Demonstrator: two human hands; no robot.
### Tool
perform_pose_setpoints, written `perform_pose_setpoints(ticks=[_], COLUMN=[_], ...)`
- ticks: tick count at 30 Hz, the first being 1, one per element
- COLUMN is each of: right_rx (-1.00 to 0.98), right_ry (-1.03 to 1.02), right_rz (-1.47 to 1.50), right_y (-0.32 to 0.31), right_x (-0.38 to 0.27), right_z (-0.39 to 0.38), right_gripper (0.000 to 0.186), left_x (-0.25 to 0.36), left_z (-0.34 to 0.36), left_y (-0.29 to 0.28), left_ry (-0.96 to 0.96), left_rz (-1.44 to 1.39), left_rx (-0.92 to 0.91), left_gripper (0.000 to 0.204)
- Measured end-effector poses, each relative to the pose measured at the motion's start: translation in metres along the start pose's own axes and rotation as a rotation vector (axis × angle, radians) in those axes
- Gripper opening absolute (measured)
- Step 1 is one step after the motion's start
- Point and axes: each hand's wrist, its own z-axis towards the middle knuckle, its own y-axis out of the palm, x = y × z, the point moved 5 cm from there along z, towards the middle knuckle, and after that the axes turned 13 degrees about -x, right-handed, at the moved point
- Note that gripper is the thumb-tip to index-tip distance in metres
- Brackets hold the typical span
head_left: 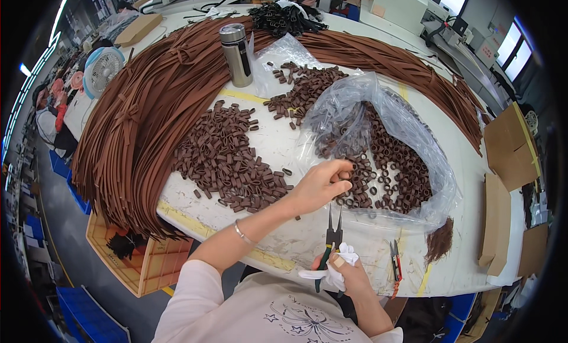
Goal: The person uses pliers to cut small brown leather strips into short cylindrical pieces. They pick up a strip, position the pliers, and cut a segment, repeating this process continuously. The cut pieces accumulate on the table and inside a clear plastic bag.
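Observation:
My left hand point(324, 183) is over the near edge of a clear plastic bag point(435, 159), its fingers curled into a pinch. Small brown ring-shaped loops point(414, 180) fill the bag and lie right beside those fingertips; what the pinch holds is too small to make out. Lower down, my right hand point(349, 272) grips long-nose pliers point(333, 233) with green handles, their thin jaws pointing away from me and slightly apart. White cloth point(338, 278) is bunched around that hand, and a tan bandage wraps one finger. Left of my left forearm spreads a pile of flattened brown loops point(228, 159).
Long brown straps point(136, 130) cover the table's left and far sides. A steel flask point(238, 59) stands before them, near another loop pile point(305, 88). Red-handled snips point(396, 263) lie at right, near cardboard boxes point(496, 218). An orange crate point(136, 266) sits below left.

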Motion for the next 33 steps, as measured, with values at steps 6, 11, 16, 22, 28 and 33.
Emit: perform_pose_setpoints(ticks=[6,11,16,22,28,33], right_rx=[0.086,0.046,-0.04,-0.143,-0.26,-0.33], right_ry=[-0.023,0.022,-0.038,0.03,0.144,0.14], right_rz=[0.016,-0.193,-0.354,-0.219,0.052,0.22], right_y=[-0.01,-0.006,0.007,0.014,0.029,0.028], right_x=[-0.002,-0.008,-0.015,-0.017,-0.018,-0.009], right_z=[-0.019,-0.019,-0.009,-0.002,-0.006,-0.009], right_gripper=[0.02,0.017,0.016,0.022,0.026,0.031], left_x=[0.006,-0.058,-0.046,-0.015,-0.01,-0.009], left_z=[-0.002,-0.03,-0.03,-0.05,-0.061,-0.064], left_y=[-0.048,-0.068,-0.069,-0.026,0.008,0.013], left_ry=[-0.018,-0.259,0.003,-0.094,-0.088,-0.011], left_rz=[0.987,1.083,1.113,-0.663,-1.128,-1.061], left_rx=[0.075,-0.075,0.015,-0.029,-0.205,-0.313], left_gripper=[0.023,0.012,0.009,0.004,0.027,0.034])
